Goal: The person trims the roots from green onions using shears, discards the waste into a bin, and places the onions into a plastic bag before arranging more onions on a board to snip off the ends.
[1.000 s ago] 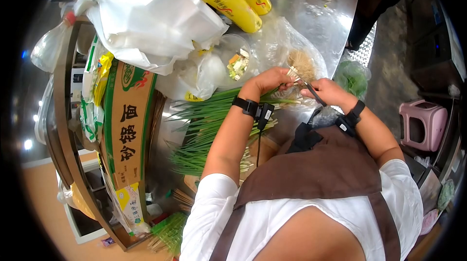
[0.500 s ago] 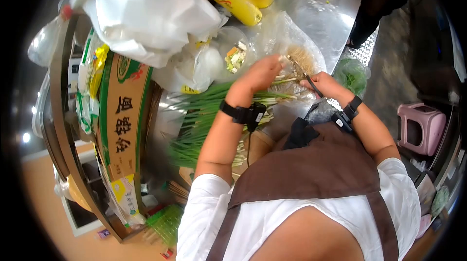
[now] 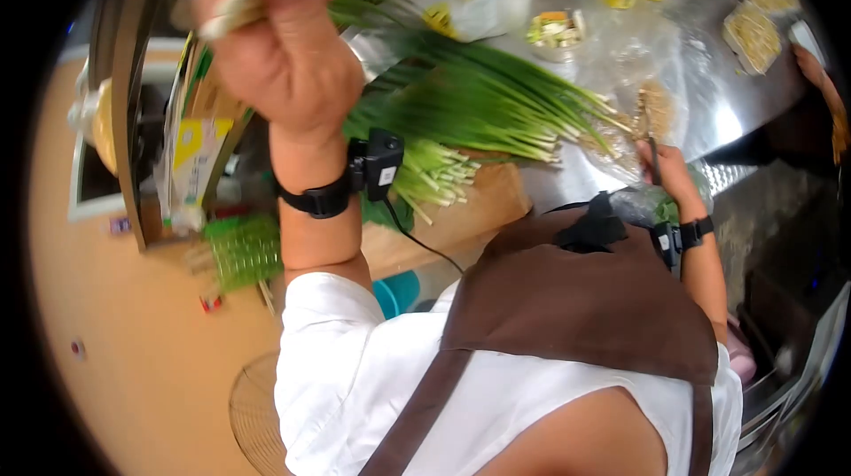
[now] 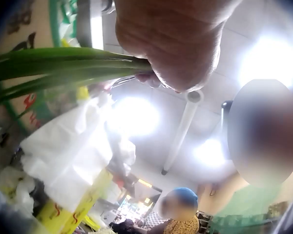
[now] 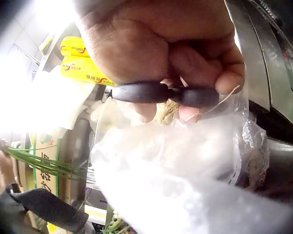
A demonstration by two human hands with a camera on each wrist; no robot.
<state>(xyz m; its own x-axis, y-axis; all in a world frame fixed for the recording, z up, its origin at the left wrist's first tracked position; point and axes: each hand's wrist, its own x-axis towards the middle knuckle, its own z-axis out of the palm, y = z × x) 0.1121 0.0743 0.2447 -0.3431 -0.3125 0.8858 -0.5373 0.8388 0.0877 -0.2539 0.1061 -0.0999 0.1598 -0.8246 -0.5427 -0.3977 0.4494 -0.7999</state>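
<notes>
left grip [image 3: 282, 42]: curled closed round raised spring onions [image 4: 73, 66], pale ends showing | right grip [image 3: 675, 176]: fingers curled round black-handled scissors [image 5: 141, 92], near root trimmings [image 3: 658, 108] on clear plastic | more spring onions [image 3: 479, 99]: on metal tabletop [image 3: 567, 185], between both grips

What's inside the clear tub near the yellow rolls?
The tub holds chopped pieces, mostly white and green, with some orange at the far side. Anything beneath that top layer is covered; can't tell.
</notes>
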